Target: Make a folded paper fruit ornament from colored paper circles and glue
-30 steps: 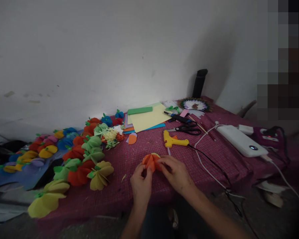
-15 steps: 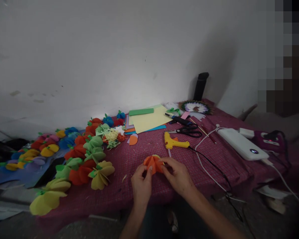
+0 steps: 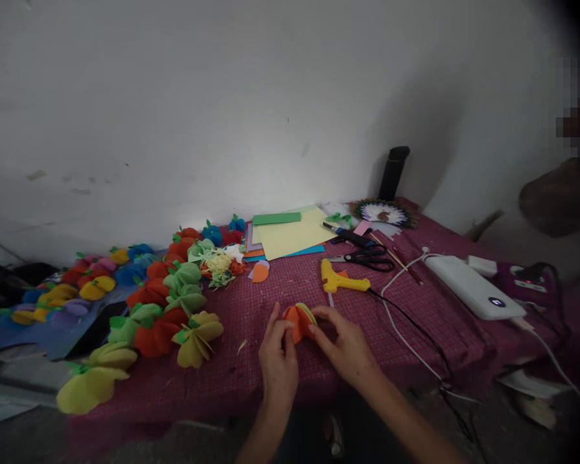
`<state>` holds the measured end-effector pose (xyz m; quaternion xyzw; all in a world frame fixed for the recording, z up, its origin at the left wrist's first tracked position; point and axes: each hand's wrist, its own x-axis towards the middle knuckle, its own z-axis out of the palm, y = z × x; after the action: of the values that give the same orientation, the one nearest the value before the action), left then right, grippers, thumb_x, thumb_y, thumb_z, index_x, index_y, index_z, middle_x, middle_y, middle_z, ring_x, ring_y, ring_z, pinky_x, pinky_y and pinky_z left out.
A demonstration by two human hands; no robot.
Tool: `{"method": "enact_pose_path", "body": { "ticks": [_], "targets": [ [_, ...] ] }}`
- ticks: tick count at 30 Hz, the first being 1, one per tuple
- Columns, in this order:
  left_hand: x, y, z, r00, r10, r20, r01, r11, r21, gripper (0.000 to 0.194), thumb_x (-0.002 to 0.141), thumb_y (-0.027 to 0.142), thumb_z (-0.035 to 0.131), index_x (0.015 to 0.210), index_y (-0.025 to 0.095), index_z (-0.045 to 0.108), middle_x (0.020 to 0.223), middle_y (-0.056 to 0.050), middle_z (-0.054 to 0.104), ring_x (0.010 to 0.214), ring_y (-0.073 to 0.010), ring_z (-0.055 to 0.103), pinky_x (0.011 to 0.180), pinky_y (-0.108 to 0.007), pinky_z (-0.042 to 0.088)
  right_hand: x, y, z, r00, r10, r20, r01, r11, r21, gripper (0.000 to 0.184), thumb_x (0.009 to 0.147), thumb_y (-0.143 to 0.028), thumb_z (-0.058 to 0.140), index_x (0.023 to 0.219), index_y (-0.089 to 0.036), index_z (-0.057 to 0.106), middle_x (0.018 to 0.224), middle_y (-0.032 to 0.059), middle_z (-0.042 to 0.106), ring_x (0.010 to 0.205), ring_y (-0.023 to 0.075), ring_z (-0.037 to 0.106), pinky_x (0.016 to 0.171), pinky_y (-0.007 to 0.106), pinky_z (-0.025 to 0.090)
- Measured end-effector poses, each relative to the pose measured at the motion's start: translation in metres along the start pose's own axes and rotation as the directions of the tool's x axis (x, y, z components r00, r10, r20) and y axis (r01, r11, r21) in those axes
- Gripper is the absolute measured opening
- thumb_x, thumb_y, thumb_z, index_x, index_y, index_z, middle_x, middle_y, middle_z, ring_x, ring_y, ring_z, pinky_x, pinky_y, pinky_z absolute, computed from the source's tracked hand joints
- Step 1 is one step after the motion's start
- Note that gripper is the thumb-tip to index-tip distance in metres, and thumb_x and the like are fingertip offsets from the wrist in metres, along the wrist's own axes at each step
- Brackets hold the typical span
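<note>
Between my hands, just above the front of the table, is a folded orange paper pumpkin (image 3: 298, 322) with a yellowish layer along its upper right side. My left hand (image 3: 278, 351) grips its left edge between thumb and fingers. On the other side, my right hand (image 3: 343, 341) pinches the right edge with thumb and forefinger. Just beyond them lies a yellow glue gun (image 3: 343, 280), its nozzle pointing toward me. Behind my left hand are loose orange and lilac paper petals (image 3: 260, 272).
Many finished paper pumpkins (image 3: 149, 293) cover the left side. Paper sheets (image 3: 294, 235), scissors (image 3: 367, 258) and a cutter knife (image 3: 350, 236) lie at the back. A white power bank (image 3: 471, 287) with cables is at the right. Another person's arm (image 3: 560, 196) shows at the far right.
The orange pumpkin has turned and looks narrower, with more of its yellow layer showing. My left fingers have stretched upward along its side. The view has shifted slightly.
</note>
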<state>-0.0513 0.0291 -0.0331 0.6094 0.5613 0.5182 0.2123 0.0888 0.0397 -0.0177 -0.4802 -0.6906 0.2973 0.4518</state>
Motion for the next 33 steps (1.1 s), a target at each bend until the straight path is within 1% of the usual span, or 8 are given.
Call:
{"method": "enact_pose_path", "body": {
  "ticks": [2,4,9,13,17,20,27,33],
  "targets": [
    [-0.0004,0.0008,-0.0014,0.999,0.033,0.026,-0.035,0.996,0.082,0.022,0.084,0.017,0.041,0.079,0.021,0.062,0.12,-0.008,0.057,0.116,-0.021,0.05,0.093,-0.038,0.041,-0.0001,-0.0023,-0.0015,1.0,0.008,0.002,-0.008,1.0,-0.013,0.018,0.086,-0.027,0.047,0.102,-0.023,0.055,0.099,0.0026,0.064,0.089,0.0167,0.062,0.079,0.029,0.048],
    [-0.0005,0.0008,-0.0018,0.999,0.038,0.032,-0.043,0.989,0.139,0.025,0.084,0.015,0.041,0.08,0.021,0.065,0.117,-0.008,0.059,0.11,-0.0205,0.054,0.092,-0.038,0.043,0.0,-0.0036,-0.0028,1.0,0.013,0.001,-0.013,1.0,-0.019,0.019,0.087,-0.029,0.046,0.101,-0.023,0.056,0.098,0.0028,0.065,0.088,0.017,0.062,0.078,0.029,0.048],
    [-0.0005,-0.0014,-0.0003,0.998,0.069,-0.007,-0.066,0.975,0.211,0.026,0.082,0.013,0.043,0.087,0.021,0.068,0.106,-0.008,0.06,0.099,-0.019,0.058,0.087,-0.037,0.047,0.0001,-0.0035,-0.0029,1.0,0.028,0.006,-0.028,0.999,0.023,0.02,0.087,-0.032,0.046,0.103,-0.023,0.055,0.098,0.0029,0.064,0.087,0.0164,0.062,0.077,0.029,0.049],
    [-0.0004,-0.0015,0.0004,0.996,0.085,-0.001,-0.083,0.975,0.209,0.027,0.083,0.014,0.043,0.095,0.021,0.066,0.106,-0.008,0.06,0.099,-0.0182,0.057,0.087,-0.035,0.047,-0.0006,-0.0015,0.0,0.999,0.048,0.006,-0.049,0.991,0.125,0.019,0.087,-0.031,0.047,0.102,-0.023,0.054,0.097,0.0033,0.065,0.086,0.0158,0.063,0.076,0.028,0.05],
    [-0.0011,-0.0004,0.0013,0.994,0.107,-0.016,-0.102,0.975,0.196,0.027,0.083,0.014,0.044,0.097,0.02,0.065,0.105,-0.008,0.061,0.099,-0.018,0.058,0.087,-0.035,0.048,-0.0006,-0.0001,0.0019,0.997,0.071,0.02,-0.073,0.975,0.212,0.019,0.085,-0.031,0.049,0.101,-0.022,0.055,0.096,0.0042,0.066,0.088,0.0167,0.063,0.077,0.028,0.051],
    [-0.0023,0.0005,0.0017,0.992,0.128,-0.013,-0.123,0.969,0.213,0.028,0.083,0.013,0.044,0.1,0.021,0.065,0.107,-0.008,0.061,0.099,-0.018,0.058,0.088,-0.035,0.048,0.0003,-0.0013,0.0013,0.995,0.095,0.037,-0.101,0.971,0.218,0.019,0.085,-0.032,0.049,0.099,-0.022,0.056,0.095,0.0039,0.066,0.086,0.0165,0.064,0.076,0.028,0.051],
    [-0.0041,0.0014,0.0027,0.986,0.164,-0.012,-0.156,0.959,0.235,0.029,0.083,0.012,0.042,0.101,0.018,0.064,0.106,-0.008,0.061,0.099,-0.0166,0.058,0.088,-0.032,0.048,0.0016,-0.0025,-0.0025,0.988,0.139,0.065,-0.149,0.97,0.19,0.018,0.084,-0.031,0.048,0.093,-0.02,0.059,0.084,0.0022,0.067,0.074,0.0153,0.063,0.07,0.026,0.049],
    [-0.0046,0.0056,0.0012,0.985,0.174,-0.007,-0.17,0.967,0.188,0.027,0.083,0.014,0.044,0.102,0.018,0.063,0.107,-0.008,0.061,0.099,-0.0166,0.058,0.088,-0.032,0.049,0.0056,-0.0063,-0.0059,0.967,0.209,0.145,-0.241,0.937,0.252,0.015,0.08,-0.029,0.05,0.08,-0.018,0.06,0.071,0.0001,0.064,0.064,0.0136,0.059,0.063,0.024,0.048]
  ]
}}
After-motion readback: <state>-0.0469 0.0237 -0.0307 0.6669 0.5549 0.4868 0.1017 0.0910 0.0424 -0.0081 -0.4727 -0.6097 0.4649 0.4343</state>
